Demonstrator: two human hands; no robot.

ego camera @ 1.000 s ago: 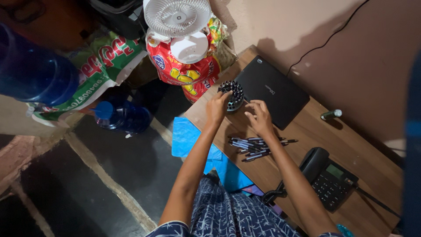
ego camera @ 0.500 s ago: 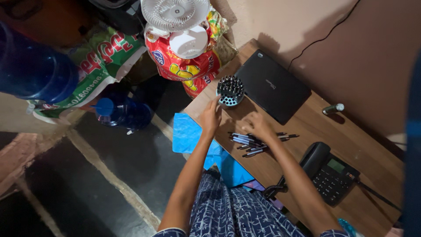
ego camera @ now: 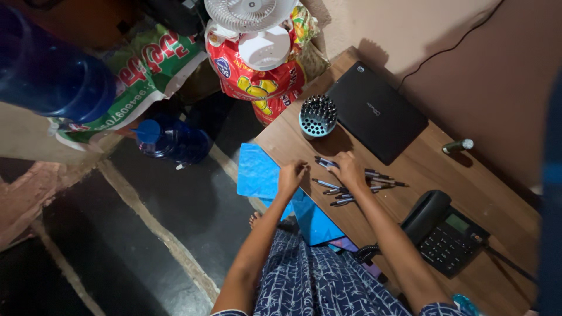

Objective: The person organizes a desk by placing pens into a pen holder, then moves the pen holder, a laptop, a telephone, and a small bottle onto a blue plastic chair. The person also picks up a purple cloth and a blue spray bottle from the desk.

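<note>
Left hand: the left hand point(ego camera: 291, 175) hovers at the desk point(ego camera: 421, 175) edge, fingers curled in; whether it grasps anything I cannot tell.
Right hand: the right hand point(ego camera: 349, 168) rests palm-down on the pens point(ego camera: 357, 188), fingers closing on one, judging by the pinch.
Pens: loose pile lying flat on the desk, spread toward 3 o'clock of the right hand, within easy reach of both hands.
Pen holder: the round blue holder point(ego camera: 318, 116) stands upright at 11 o'clock of the pile, already packed with pens, tips up.
Laptop: the closed black laptop point(ego camera: 376, 112) lies flat at 1 o'clock.
Telephone: the desk phone point(ego camera: 446, 230) sits at 4 o'clock, well apart.
Fan: a white fan point(ego camera: 252, 23) stands off the desk at 11 o'clock.
</note>
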